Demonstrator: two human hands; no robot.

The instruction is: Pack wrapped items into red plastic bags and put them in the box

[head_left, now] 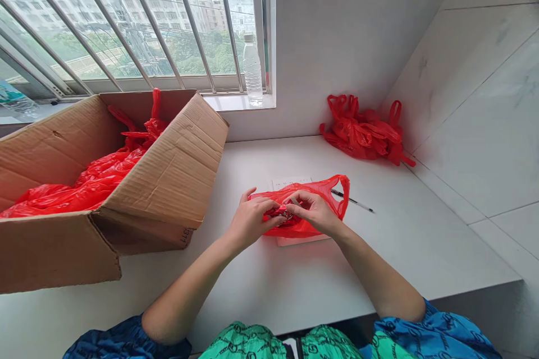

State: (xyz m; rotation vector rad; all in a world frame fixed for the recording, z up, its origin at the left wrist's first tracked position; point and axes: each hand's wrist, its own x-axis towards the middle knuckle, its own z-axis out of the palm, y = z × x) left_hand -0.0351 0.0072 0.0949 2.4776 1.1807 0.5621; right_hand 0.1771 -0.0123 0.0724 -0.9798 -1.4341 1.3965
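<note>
A red plastic bag (309, 230) lies on the white counter in front of me, its handle loop sticking out to the right. Both hands meet over the bag's middle. My left hand (255, 214) pinches a small red packet (278, 212) with dark and white markings, its thumb below and index finger raised. From the right, my right hand (312, 212) closes thumb and fingertips at the same spot. The packet is mostly covered by fingers, so its exact kind is unclear. Beneath the bag is a white paper or pad (290, 183), largely hidden.
An open cardboard box (168, 162) holding red plastic bags (105, 174) stands at left. More red bags (364, 132) are heaped by the back wall. A pen (357, 202) lies right of my bag. A clear bottle (252, 70) stands on the sill by the barred window.
</note>
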